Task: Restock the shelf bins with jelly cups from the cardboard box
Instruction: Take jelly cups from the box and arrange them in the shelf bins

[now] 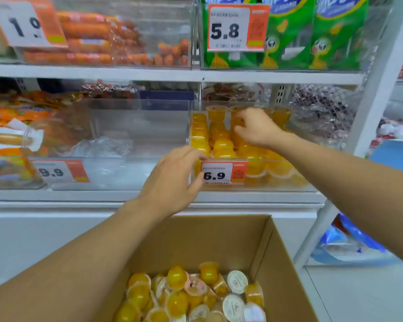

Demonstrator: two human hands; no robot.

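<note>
The white shelving point(163, 74) fills the upper two-thirds of the frame, and the cardboard box point(261, 247) takes the bottom centre, its flaps up and a loose heap of yellow jelly cups point(177, 298) lying in its bottom, some on their sides, some showing white lids. So I judge I am mid-restock: the box is far from spent.

The clear jelly bin point(286, 182) sits right of centre, already well packed with orange-yellow cups point(221, 145) in rows. My right hand point(257, 127) is inside it toward the back, fingers curled down among the rear cups; whether they grip one or only nudge it into line I cannot tell. My left hand point(172, 180) is at the bin's front left corner, fingers loosely bent, fingertips on the top edge and thumb by the price tag point(223, 173), steadying the bin as I judge it.

Next I would need to draw the right hand out without toppling the stacked rows, then reach down into the box for more cups.

Readable writing: the tag on the jelly bin says 6.9. At upper centre, on the bin of green bags point(312, 31), a tag point(236, 27) reads 5.8. A tag point(58, 171) at lower left shows 9.9, its first digit possibly cut off, and another tag point(25, 24) at upper left shows a 1 and a 0. The small print and the bag brand are too blurred to read.
</note>
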